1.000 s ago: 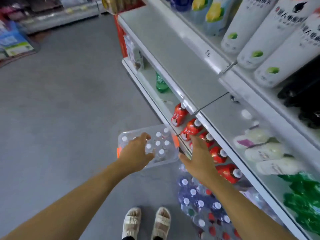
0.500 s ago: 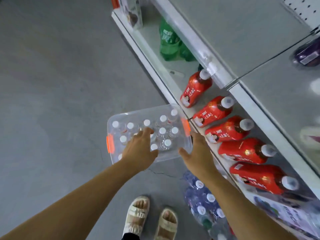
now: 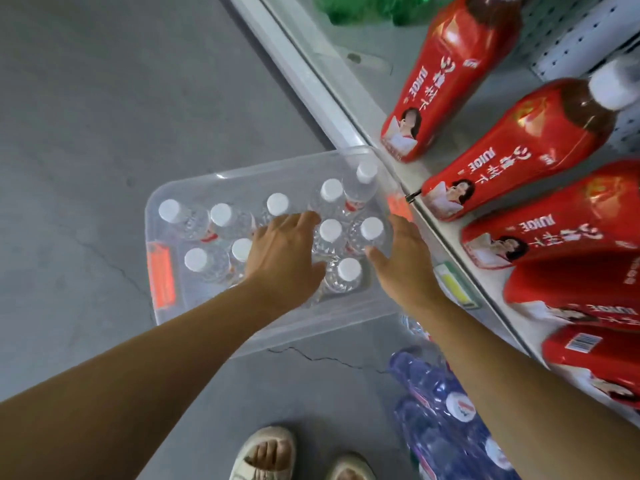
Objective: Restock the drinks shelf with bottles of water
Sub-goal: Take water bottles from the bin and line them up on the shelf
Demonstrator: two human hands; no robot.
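A clear plastic bin (image 3: 242,169) with orange latches (image 3: 161,275) stands on the grey floor against the bottom shelf's edge (image 3: 311,81). Several small water bottles (image 3: 194,220) with white caps stand upright inside it. My left hand (image 3: 280,247) hovers over the middle of the bin, fingers spread above the caps and hiding the bottles beneath it. My right hand (image 3: 405,261) is at the bin's right end, close to the right orange latch (image 3: 398,204), fingers apart and holding nothing.
Large red juice bottles (image 3: 446,84) stand in a row on the bottom shelf, with green bottles (image 3: 360,8) beyond them. A shrink-wrapped pack of blue bottles (image 3: 443,410) lies on the floor under my right arm. My sandalled feet (image 3: 266,452) are behind the bin.
The view has dropped much closer to the bin and bottom shelf. Both hands have moved down; the left is now over the bottle caps, the right at the bin's right end.
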